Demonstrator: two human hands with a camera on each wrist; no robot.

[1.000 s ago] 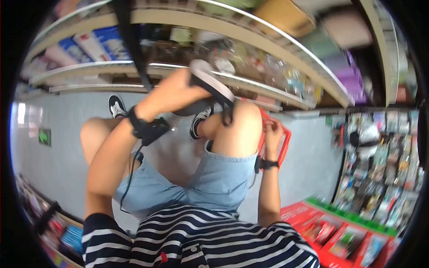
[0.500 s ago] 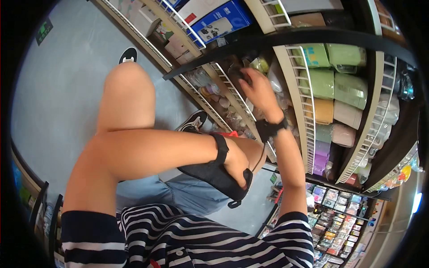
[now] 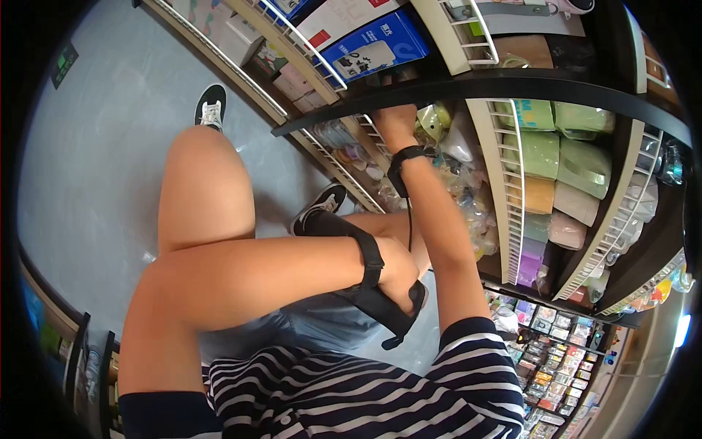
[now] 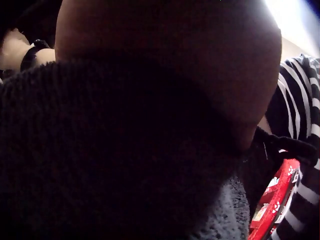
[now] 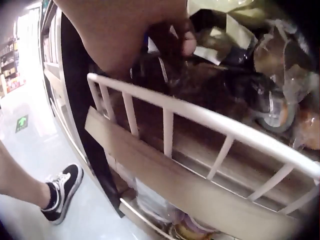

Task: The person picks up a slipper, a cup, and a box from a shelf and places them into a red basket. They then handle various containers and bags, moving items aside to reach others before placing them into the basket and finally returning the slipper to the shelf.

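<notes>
In the head view my left hand (image 3: pixel 398 274) grips a black item (image 3: pixel 376 307) with a small strap loop, low over my lap. Dark ribbed fabric (image 4: pixel 100 150) fills most of the left wrist view under that hand. My right hand (image 3: pixel 395 124) reaches into a low shelf, its fingertips hidden in the head view. In the right wrist view the right hand (image 5: pixel 145 30) has bent fingers beside a dark wrapped item (image 5: pixel 155 70), behind a white wire rail (image 5: pixel 200 117); whether it holds that item I cannot tell.
A curved black bar (image 3: pixel 468 88) crosses above the right wrist. Blue boxes (image 3: pixel 373 55) lie beyond it, with green wrapped packs (image 3: pixel 537 154) on the shelf to the right. Floor (image 3: pixel 95 183) shows at left around a shoe (image 3: pixel 211 106). A display rack (image 3: pixel 556 366) stands at lower right.
My right hand has left the red basket for the shelf and moved deeper in, partly out of sight. My left hand, still gripping the black item, has come down from near the shelf to my lap.
</notes>
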